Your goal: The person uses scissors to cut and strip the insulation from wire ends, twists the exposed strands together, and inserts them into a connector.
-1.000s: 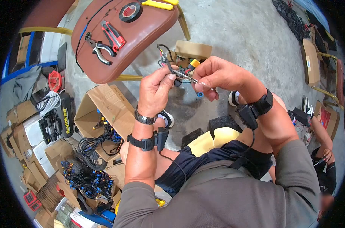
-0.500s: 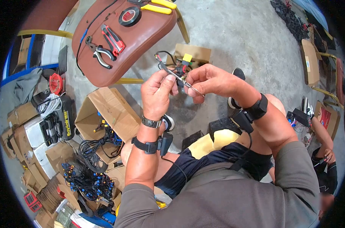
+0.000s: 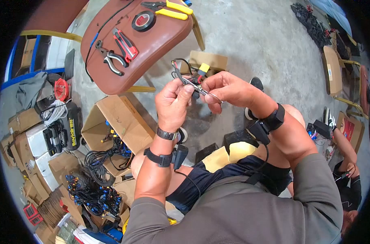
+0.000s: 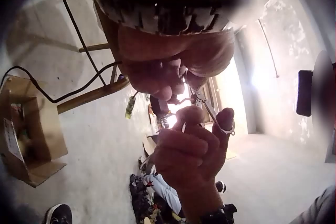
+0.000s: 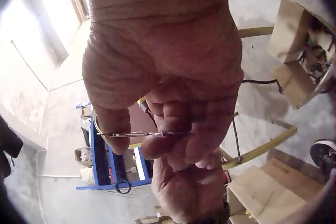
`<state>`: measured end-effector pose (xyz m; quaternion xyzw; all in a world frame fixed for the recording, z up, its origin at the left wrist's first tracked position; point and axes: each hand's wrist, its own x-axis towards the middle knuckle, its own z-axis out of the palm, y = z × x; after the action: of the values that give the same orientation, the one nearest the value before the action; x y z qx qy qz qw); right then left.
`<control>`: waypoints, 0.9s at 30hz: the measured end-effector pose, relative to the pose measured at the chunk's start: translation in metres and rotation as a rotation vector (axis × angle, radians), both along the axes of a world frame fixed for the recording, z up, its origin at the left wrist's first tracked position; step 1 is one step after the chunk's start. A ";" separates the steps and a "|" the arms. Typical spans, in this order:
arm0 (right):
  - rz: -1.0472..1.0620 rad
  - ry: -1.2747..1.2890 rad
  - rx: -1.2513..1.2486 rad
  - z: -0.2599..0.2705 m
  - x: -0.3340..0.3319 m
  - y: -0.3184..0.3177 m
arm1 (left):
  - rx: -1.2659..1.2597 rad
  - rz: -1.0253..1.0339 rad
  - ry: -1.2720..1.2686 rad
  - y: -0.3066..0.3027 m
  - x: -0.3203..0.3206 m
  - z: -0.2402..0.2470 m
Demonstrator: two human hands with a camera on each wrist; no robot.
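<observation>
My left hand (image 3: pixel 172 105) pinches a thin black cable (image 3: pixel 177 72) between thumb and fingers, its end looping above the fingertips and showing a bit of red. Thumb and fingers of my right hand (image 3: pixel 230 92) grip a small silver pair of scissors (image 4: pixel 210 110) by the handles. A finger loop shows in the left wrist view, and the tips reach the cable close to the left thumb. Beyond the hands in the head view is a yellow connector (image 3: pixel 203 68). The right wrist view has the metal edge-on across the fingers, with the cable mostly hidden.
The brown chair seat (image 3: pixel 164 36) bears black tape (image 3: pixel 143 20), a red utility knife (image 3: pixel 125 45), black-and-white cutters (image 3: pixel 114 64) and yellow-handled pliers (image 3: pixel 172 14). An open carton (image 3: pixel 124 118) with cables stands left, a smaller box (image 3: pixel 211 61) ahead. Another person's arm (image 3: pixel 344 146) shows at right.
My right hand has moved left with the scissors, closer to the left hand. The left hand has shifted slightly right and down in the view, still pinching the cable.
</observation>
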<state>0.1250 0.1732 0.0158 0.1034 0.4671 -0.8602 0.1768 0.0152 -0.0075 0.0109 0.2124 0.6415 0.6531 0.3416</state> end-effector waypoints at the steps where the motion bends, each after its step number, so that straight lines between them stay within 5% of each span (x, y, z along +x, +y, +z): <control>1: 0.000 0.001 0.003 0.000 0.000 -0.001 | -0.008 0.015 -0.001 0.000 0.001 -0.001; 20: 0.016 0.024 0.015 0.000 -0.003 -0.003 | -0.051 0.037 -0.079 -0.003 0.000 0.004; 27: 0.099 0.006 0.246 0.009 -0.006 0.001 | 0.013 0.028 -0.149 -0.005 -0.012 0.000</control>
<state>0.1190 0.1743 0.0245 0.0989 0.5742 -0.7868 0.2036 0.0036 -0.0130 0.0106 0.1564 0.6131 0.6759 0.3779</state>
